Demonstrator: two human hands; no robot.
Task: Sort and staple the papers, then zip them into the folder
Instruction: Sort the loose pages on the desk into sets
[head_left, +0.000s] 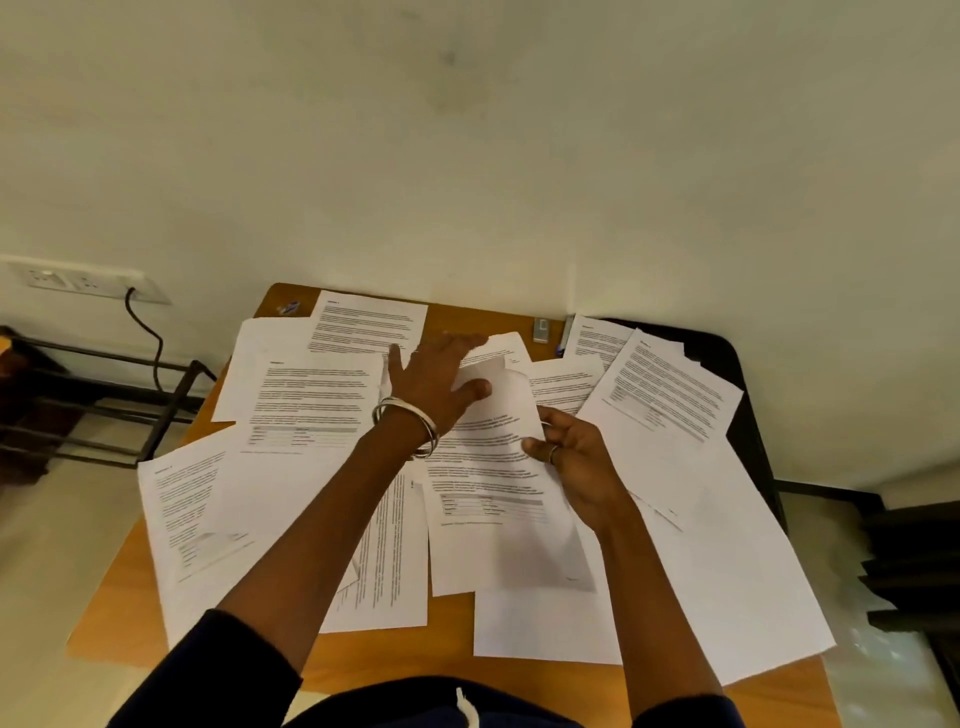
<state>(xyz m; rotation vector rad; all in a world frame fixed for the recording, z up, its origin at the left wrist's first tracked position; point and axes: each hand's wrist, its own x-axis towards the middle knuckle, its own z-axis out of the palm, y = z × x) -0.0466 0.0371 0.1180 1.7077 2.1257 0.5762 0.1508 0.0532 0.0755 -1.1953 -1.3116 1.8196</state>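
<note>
**Paper chaos on a tiny desk, lots of ways to mess this up**

Plain cream wall (467, 130) behind, and a small orange-brown wooden table (119, 613) pushed up against it, nearly buried under loose white printed sheets (311, 395) that overlap every which way. Only one view here, from the head camera.

Left hand (431, 379) is spread flat, fingers straight, reaching over the far sheets with a curled page brushing its fingers. Right hand (576, 457) pinches the edge of the white printed page with a small table on it (488, 493), lifting it off the pile.

Risks as I see it: sheets at the right (727, 571) hang over the table edge, so one sweep of a forearm could slide them to the floor. The lifted page is bending and could crease. With everything overlapped, mixing up sets looks easy.

A small silver stapler (541, 330) sits at the far edge by the wall, near a blue pen (563, 338), with papers between it and the hands. A dark flat thing at far right (748, 395) may be the folder; can't tell.
</note>
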